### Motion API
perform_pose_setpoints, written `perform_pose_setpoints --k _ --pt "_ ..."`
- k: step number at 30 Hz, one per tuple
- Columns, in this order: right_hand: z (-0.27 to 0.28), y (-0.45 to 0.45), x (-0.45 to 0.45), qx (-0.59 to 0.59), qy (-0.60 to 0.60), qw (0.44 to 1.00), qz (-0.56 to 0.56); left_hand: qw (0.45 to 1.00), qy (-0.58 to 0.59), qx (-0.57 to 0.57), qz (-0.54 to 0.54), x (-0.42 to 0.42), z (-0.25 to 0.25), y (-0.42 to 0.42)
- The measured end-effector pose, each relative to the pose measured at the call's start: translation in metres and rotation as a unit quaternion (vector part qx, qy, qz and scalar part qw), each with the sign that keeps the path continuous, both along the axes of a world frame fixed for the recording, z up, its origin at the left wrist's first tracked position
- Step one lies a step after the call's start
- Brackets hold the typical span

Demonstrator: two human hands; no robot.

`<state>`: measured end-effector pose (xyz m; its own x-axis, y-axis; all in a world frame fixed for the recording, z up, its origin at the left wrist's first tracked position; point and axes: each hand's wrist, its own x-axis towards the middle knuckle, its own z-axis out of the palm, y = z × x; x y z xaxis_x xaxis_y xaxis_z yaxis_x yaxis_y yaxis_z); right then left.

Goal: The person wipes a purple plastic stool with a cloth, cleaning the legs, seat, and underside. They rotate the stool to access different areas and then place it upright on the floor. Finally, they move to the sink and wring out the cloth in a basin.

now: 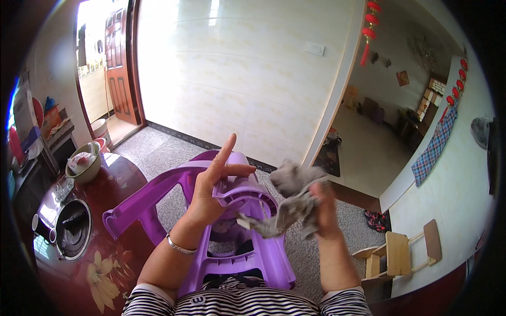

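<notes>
A purple plastic chair-like frame (269,252) with curved arms and crossbars stands tilted in front of my body. My left hand (213,181) lies against its upper part, index finger stretched up and thumb side over the lilac plastic; whether the fingers grip it is hidden. In my right hand (326,207), to the right of the frame, a crumpled grey cloth (296,197) is bunched and blurred by motion. One end of the cloth hangs across the frame's right side.
At the left stands a round dark red table (118,205) bearing a green bowl (84,162), a glass and a mug. A small wooden chair (397,252) and patterned shoes (376,221) are at the right wall. Behind are a tiled wall and two doorways.
</notes>
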<state>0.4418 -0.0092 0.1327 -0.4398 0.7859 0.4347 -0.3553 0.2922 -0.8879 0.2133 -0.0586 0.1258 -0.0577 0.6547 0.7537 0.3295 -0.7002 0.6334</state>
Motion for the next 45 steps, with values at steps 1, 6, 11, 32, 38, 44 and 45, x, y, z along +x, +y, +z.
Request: perform_pose_setpoints --k 1,6,11,32,38,44,45 --pt "-0.010 -0.001 -0.001 0.098 -0.131 0.983 -0.082 0.999 0.027 0.015 0.014 0.001 0.001 0.002" --pt "-0.022 -0.018 0.000 0.134 -0.112 0.984 -0.026 0.998 0.034 0.005 0.051 0.008 -0.002 0.000" --pt "-0.028 -0.034 -0.006 0.105 -0.027 0.994 -0.008 0.998 0.035 0.017 0.048 0.007 0.006 0.003" --pt "-0.043 -0.037 0.008 -0.094 0.329 0.927 0.155 0.995 0.081 0.002 0.055 0.006 -0.001 0.007" --pt "-0.002 -0.051 -0.025 0.504 -0.218 0.774 -0.315 1.000 -0.006 -0.017 0.021 0.037 -0.001 0.017" --pt "0.019 -0.041 -0.050 0.519 -0.280 0.665 -0.458 0.999 -0.001 -0.034 0.028 0.038 -0.003 0.022" --pt "0.021 -0.037 -0.049 0.514 -0.277 0.672 -0.456 0.998 -0.007 -0.046 0.034 0.041 -0.004 0.025"
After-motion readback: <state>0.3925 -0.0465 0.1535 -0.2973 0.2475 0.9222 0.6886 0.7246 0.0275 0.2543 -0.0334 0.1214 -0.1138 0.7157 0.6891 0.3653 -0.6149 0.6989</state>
